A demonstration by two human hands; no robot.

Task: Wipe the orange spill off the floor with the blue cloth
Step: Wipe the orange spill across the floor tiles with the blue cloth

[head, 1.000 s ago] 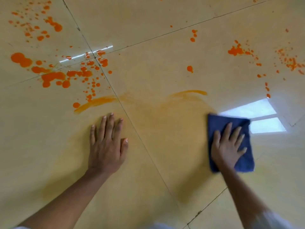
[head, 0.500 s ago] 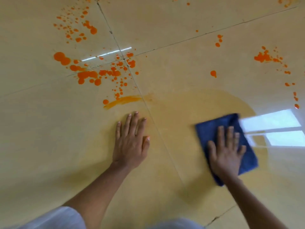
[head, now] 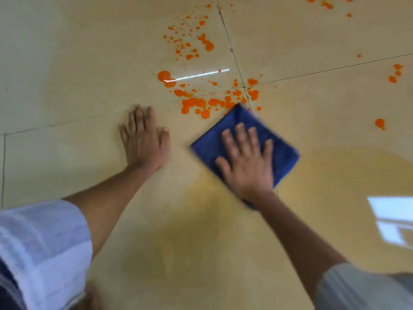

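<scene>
A folded blue cloth [head: 281, 151] lies flat on the beige tiled floor, turned like a diamond. My right hand [head: 247, 163] presses on it, palm down and fingers spread. The cloth's far corner touches the thick orange spill [head: 193, 103] along the tile joint. More orange drops [head: 206, 44] lie farther off, and a single blob [head: 380, 123] sits to the right. My left hand [head: 144, 140] rests flat on the bare floor, left of the cloth, holding nothing. A pale yellow smear [head: 201, 220] covers the floor near me.
Dark grout lines [head: 232, 50] cross just beyond the cloth. Scattered orange spots [head: 395, 73] mark the far right tile. A bright window reflection [head: 391, 218] shines on the floor at the right. White sleeves show at both lower corners.
My right hand has slid the cloth left and forward, up to the thick orange puddle, and the cloth has turned. The orange streak near my left hand is gone. The view has shifted left.
</scene>
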